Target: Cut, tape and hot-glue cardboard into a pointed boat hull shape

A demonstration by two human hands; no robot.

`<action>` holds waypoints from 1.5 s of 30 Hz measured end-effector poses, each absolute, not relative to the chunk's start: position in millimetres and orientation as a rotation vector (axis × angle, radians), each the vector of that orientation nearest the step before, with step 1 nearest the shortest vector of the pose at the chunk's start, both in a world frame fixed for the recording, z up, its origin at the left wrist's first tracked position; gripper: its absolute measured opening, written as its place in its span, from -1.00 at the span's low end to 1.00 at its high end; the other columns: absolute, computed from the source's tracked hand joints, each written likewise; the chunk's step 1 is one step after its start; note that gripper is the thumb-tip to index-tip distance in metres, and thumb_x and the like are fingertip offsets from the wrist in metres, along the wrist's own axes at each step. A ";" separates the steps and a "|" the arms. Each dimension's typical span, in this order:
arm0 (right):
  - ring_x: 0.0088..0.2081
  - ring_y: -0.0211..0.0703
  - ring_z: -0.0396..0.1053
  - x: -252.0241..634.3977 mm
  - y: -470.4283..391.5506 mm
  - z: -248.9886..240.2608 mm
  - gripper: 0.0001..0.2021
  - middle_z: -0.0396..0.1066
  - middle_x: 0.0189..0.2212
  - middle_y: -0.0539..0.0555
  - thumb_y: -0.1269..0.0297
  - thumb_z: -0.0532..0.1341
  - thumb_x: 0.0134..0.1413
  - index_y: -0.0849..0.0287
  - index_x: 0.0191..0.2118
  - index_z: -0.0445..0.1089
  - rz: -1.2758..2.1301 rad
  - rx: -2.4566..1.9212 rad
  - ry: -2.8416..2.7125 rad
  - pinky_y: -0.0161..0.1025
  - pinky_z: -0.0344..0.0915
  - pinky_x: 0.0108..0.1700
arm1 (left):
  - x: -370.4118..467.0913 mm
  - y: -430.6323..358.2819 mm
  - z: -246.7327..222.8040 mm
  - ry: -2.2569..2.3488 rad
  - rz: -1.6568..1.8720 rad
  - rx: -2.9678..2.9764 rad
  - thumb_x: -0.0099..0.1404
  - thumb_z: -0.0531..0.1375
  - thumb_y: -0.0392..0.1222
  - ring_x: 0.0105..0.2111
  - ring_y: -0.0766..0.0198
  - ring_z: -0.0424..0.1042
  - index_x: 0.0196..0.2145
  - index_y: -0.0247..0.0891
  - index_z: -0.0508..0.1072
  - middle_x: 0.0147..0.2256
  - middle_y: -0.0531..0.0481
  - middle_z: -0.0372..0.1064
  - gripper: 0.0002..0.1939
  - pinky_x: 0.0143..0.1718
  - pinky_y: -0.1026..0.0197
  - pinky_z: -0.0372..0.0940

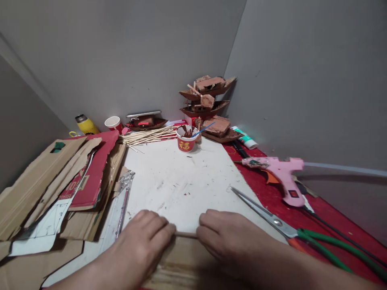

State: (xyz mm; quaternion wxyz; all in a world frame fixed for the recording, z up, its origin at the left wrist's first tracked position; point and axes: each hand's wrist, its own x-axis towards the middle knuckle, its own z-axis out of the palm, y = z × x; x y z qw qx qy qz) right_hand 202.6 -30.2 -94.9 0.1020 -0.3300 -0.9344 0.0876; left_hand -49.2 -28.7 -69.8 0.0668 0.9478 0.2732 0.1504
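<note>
A piece of brown cardboard lies at the bottom middle, close to me, with a narrow ridge or fold along its far edge. My left hand has its fingers curled over the left part of that edge. On the right part, my right hand grips the same edge with bent fingers. Between the two hands a short stretch of the edge shows. Both thumbs and the underside of the cardboard are largely hidden. Beneath it is a white board marked with dark smudges and crumbs.
Scissors and a pink glue gun lie at right. Stacked cardboard sheets fill the left. At the back are wooden sticks, a red paper cup with brown paint, model boats and a yellow bottle.
</note>
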 end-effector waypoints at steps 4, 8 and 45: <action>-0.43 -0.26 0.19 210.5 -18.1 -88.1 -0.83 0.28 -0.46 -0.01 0.45 0.07 0.17 0.17 -0.44 0.25 0.624 -1.129 -2.596 -0.30 0.05 -0.40 | -57.3 -21.1 -59.9 1.156 1.027 2.432 0.23 0.15 -0.41 0.12 0.05 0.24 0.16 -0.15 0.25 0.10 -0.15 0.29 -0.45 0.16 -0.03 0.14; -0.46 -0.31 0.17 212.0 -12.9 -81.0 -0.82 0.23 -0.49 -0.04 0.39 0.09 0.15 0.19 -0.49 0.22 0.930 -1.262 -2.272 -0.35 0.07 -0.41 | -58.3 -9.3 -54.9 1.449 1.367 1.525 0.26 0.20 -0.21 0.07 0.11 0.34 0.05 -0.08 0.37 0.07 -0.05 0.36 -0.62 0.13 0.09 0.22; -0.53 -0.33 0.17 192.3 -24.1 -85.0 -0.85 0.24 -0.58 -0.07 0.28 0.14 0.03 0.25 -0.46 0.32 1.828 -1.143 -1.309 -0.39 0.10 -0.49 | 8.4 -41.9 -69.5 1.140 0.611 0.977 0.18 0.25 0.02 -0.20 0.00 0.52 -0.13 -0.32 0.51 -0.23 -0.15 0.56 -0.61 -0.16 0.08 0.39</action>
